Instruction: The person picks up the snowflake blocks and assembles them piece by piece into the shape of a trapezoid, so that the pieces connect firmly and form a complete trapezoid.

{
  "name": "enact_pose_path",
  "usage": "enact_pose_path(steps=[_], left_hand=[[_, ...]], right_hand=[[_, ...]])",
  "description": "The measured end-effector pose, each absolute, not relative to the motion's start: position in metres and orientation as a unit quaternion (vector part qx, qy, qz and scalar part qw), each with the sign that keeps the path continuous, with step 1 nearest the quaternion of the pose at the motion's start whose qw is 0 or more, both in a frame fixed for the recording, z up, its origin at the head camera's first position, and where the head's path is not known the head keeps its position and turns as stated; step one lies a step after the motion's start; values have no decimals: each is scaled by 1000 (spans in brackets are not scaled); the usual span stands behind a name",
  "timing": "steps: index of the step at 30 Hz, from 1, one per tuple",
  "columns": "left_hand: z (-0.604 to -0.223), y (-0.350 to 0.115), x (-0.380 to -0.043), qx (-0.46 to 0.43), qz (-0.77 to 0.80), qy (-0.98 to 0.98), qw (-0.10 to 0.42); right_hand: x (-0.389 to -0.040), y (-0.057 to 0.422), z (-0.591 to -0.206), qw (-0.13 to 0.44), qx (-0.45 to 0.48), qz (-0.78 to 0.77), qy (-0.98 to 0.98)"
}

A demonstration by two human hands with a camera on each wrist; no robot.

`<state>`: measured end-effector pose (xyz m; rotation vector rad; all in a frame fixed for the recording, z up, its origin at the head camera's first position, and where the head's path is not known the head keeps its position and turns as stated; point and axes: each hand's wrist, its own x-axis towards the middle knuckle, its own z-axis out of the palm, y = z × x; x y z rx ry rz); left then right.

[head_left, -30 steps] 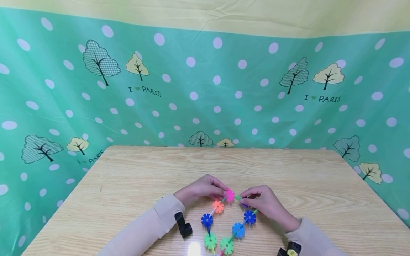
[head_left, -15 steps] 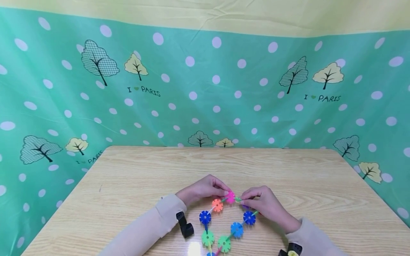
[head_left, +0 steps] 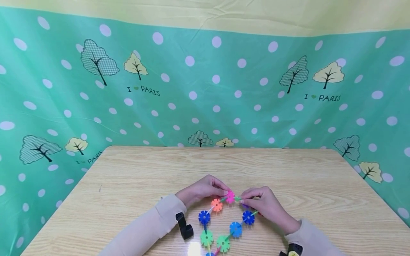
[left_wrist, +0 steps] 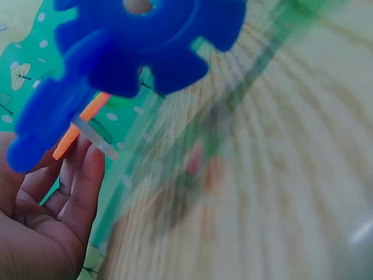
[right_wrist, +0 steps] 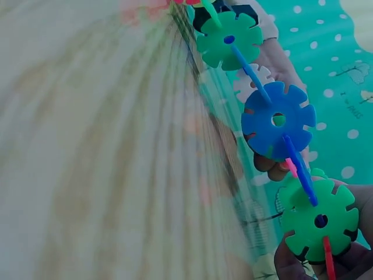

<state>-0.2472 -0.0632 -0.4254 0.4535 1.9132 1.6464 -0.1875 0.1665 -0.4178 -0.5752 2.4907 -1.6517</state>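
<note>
A loop of notched plastic interlocking discs, some face-on and some edge-on, hangs between both hands above the wooden table (head_left: 153,167). At the loop's far end my left hand (head_left: 203,186) pinches the pink disc (head_left: 230,197) by its edge. Just to its right my right hand (head_left: 269,204) pinches a green disc (head_left: 237,199) seen edge-on; those fingers partly cover a purple disc (head_left: 245,206). An orange disc (head_left: 216,205) and dark blue discs follow down the sides. In the right wrist view, a blue disc (right_wrist: 278,119) hangs nearby.
Black camera straps (head_left: 184,225) circle both sleeves. A green dotted curtain (head_left: 205,106) stands behind the table's back edge. The loop's nearest part runs out of the head view at the bottom.
The near part of the loop has shifted slightly left, and one more blue disc shows at the bottom edge. Both hands hold nearly still, keeping their pinch.
</note>
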Motion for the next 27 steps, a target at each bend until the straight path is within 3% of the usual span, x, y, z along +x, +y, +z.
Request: enact_pose_path(steps=[20,27], left_hand=[[-426,-60,-244,114,636,716,265],[-425,-60,-243,110,641,712,264]], right_hand=[[-180,154,-416,-24,-141,-548,824],[-181,153,-418,-15,-135,-556,820]])
